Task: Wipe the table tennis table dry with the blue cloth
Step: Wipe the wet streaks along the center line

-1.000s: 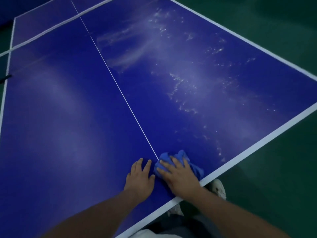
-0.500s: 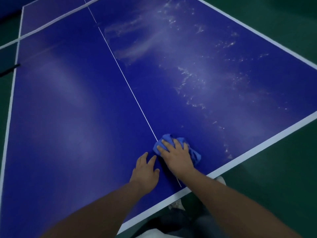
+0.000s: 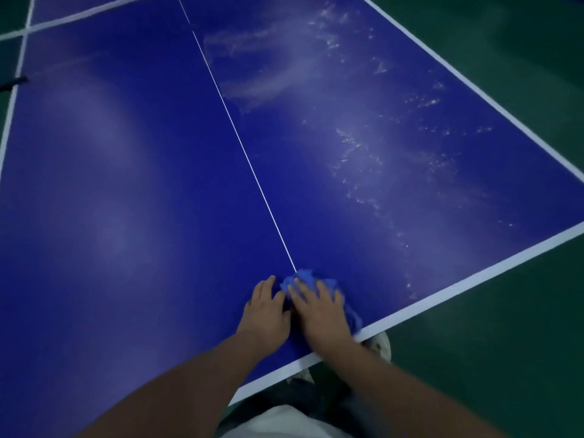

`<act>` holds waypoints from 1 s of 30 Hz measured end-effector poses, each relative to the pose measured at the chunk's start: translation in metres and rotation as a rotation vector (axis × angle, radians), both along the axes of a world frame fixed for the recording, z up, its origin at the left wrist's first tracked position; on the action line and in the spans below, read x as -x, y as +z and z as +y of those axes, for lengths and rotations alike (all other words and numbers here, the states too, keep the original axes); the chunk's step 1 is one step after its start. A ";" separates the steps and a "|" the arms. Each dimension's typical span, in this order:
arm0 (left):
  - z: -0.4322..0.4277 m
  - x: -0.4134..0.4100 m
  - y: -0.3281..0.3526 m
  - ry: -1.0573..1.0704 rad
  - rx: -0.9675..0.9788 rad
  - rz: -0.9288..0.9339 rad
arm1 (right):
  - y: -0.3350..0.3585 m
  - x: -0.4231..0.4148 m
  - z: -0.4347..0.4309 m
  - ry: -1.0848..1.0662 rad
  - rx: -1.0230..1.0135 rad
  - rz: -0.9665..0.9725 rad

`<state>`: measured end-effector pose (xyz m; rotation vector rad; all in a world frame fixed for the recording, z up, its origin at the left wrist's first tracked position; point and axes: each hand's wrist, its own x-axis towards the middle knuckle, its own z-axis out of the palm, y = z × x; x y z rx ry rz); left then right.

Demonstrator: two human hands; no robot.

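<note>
Blue cloth (image 3: pixel 304 275) is bunched up under the right hand (image 3: pixel 319 308), right at the near end of the centre line (image 3: pixel 246 156), with its tail reaching the white edge stripe (image 3: pixel 442 292) of the bench (image 3: pixel 126 184). Half a second back the hand had shoved it a bit further up the bench, and now it's pulled back toward the edge, so basically a short back-and-forth scrub on one spot. Right hand is spread flat with the fingers pressing down on the cloth, not really gripping it. Left hand (image 3: pixel 265 311) lies flat on the bare bench just beside it, fingers spread, holding nothing. The whitish wet streaks (image 3: pixel 357 147) over the right half look the same as before, so I'd say most of the drying is still ahead and the strokes need to reach much further out.
</note>
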<state>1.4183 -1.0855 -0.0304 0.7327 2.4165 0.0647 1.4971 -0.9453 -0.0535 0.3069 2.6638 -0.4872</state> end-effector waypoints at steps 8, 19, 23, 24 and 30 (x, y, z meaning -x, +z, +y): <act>-0.004 -0.004 -0.002 0.020 -0.007 -0.021 | 0.018 0.012 0.094 -0.297 -0.203 -0.068; 0.000 -0.017 -0.014 0.273 -0.167 0.080 | 0.002 -0.038 -0.010 0.061 -0.039 -0.180; 0.002 -0.030 -0.022 0.198 -0.179 0.107 | 0.005 -0.050 0.082 -0.060 -0.156 -0.092; 0.008 -0.033 -0.022 0.220 -0.184 0.099 | 0.004 -0.047 0.109 -0.095 -0.197 -0.053; 0.035 -0.040 -0.013 0.517 -0.217 0.103 | 0.015 0.012 0.206 -0.474 -0.179 -0.067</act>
